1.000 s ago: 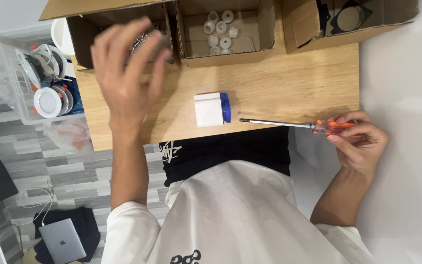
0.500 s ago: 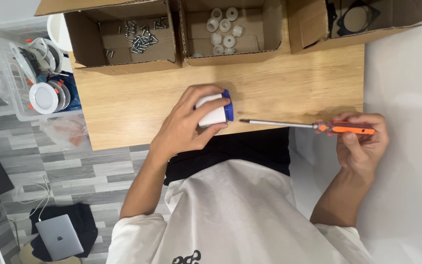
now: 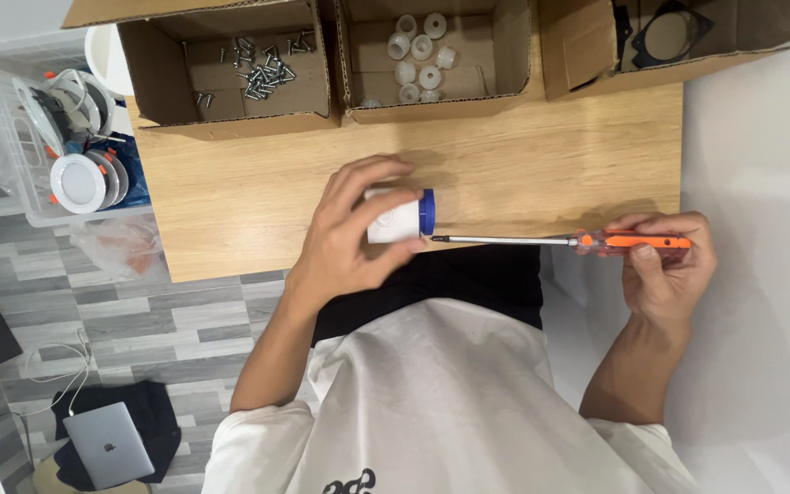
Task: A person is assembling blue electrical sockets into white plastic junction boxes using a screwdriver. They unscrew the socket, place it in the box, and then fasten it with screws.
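I see the left hand (image 3: 349, 240) curled around a small white housing with a blue end cap (image 3: 401, 216), fingers wrapped over its top, holding it at the near edge of the wooden table (image 3: 230, 197). The right hand (image 3: 667, 267) pinches the orange handle of a long screwdriver (image 3: 560, 241), whose tip meets the blue cap. Behind sit cardboard boxes of screws (image 3: 258, 66) and white plastic rings (image 3: 418, 50).

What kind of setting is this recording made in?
Probably a small assembly workstation in a home or light workshop: a wooden table with cardboard boxes sorting screws and white plastic rings, a bin of round white lamp fixtures, and a screwdriver in use.
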